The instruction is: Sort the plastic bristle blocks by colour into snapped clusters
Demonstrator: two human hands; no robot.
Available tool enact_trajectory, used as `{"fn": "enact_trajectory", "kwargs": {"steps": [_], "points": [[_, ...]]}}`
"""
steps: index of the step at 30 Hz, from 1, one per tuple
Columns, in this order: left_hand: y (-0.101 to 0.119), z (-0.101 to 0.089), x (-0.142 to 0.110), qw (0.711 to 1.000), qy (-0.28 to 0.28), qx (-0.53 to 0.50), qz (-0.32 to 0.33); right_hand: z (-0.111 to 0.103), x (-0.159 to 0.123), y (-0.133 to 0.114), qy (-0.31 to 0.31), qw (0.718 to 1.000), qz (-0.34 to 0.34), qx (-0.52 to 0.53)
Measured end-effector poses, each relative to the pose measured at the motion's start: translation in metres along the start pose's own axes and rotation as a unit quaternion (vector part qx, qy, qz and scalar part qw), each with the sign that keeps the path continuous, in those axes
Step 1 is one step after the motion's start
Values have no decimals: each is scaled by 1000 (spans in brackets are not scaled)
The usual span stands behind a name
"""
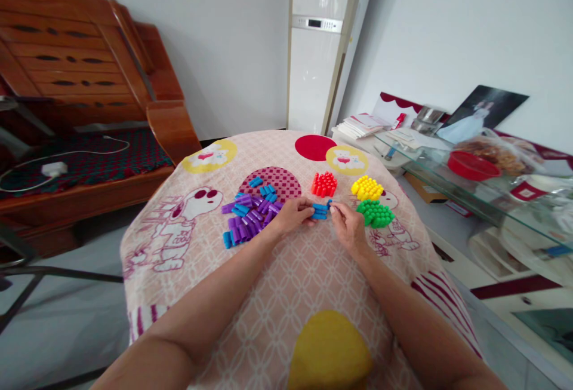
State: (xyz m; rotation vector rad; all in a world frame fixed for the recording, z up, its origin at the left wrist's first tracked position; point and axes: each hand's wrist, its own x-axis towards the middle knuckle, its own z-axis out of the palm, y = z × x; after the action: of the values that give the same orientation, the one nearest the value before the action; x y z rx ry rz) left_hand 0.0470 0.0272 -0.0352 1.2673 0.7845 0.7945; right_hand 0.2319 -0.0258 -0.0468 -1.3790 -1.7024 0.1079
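While left fingers [306,212] clamped blue blocks [319,212], right fingers [339,211] pinched end block [329,203]; likely light, stiff, best held by sides.

Held pieces [319,211] blue. Loose pile [244,232] purple and blue. Red cluster [324,185], yellow cluster [367,187], green cluster [376,214]. Bench cloth [268,294] pale pink: white petal lattice, maroon-outlined dogs, yellow and red circles, one circle maroon-checked, maroon stripes near edge. Settee [174,130] reddish brown, seat pad [134,169] dark green and red.
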Motion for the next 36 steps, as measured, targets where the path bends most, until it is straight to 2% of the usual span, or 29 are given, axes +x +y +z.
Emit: {"fn": "enact_trajectory", "kwargs": {"steps": [6, 9, 11, 16, 22, 28, 33, 36], "points": [[-3, 2, -2, 999, 16, -51, 8, -4, -1, -8, -43, 998, 1, 40], [-8, 3, 0, 1000, 16, -11, 23, -4, -2, -8, -46, 996, 18, 69], [-8, 2, 1, 997, 36, 45, 54, -4, -2, -5, -37, 997, 31, 66], [1, -10, -1, 963, 147, 169, 150, 0, -1, 9, -12, 998, 30, -45], [14, -23, -7, 940, 207, 211, 173, 4, 0, 15, -30, 986, 16, -163], [17, -38, -6, 929, 243, 210, 185, 4, 2, 18, -32, 981, 23, -188], [20, -51, -8, 901, 294, 247, 202, 6, 2, 21, -28, 982, 21, -184], [23, -52, -10, 883, 303, 290, 211, 6, 2, 21, -24, 983, 20, -181]]}}
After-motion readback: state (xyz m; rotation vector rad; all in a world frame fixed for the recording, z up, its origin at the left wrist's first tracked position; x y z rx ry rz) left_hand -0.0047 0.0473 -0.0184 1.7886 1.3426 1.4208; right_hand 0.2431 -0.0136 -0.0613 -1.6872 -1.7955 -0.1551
